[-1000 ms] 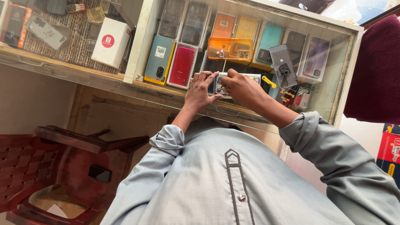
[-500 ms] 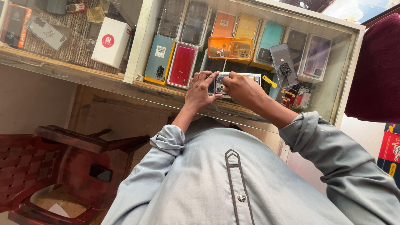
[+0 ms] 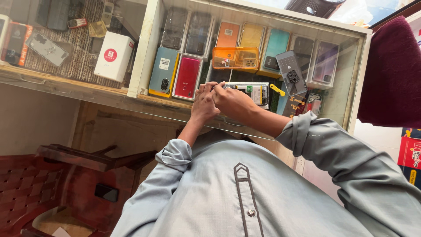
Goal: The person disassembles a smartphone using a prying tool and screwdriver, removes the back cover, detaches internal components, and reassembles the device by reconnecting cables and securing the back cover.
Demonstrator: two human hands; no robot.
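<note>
A glass-topped display worktop (image 3: pixel 144 57) with a pale wooden frame fills the upper part of the view, daylight glaring on its pane. Its front is bare light-brown wooden panelling (image 3: pixel 109 127). A dark red wooden chair (image 3: pixel 52 175) with a woven seat stands at lower left. A maroon cloth (image 3: pixel 392 74) hangs at right above stacked coloured boxes (image 3: pixel 410 156).
</note>
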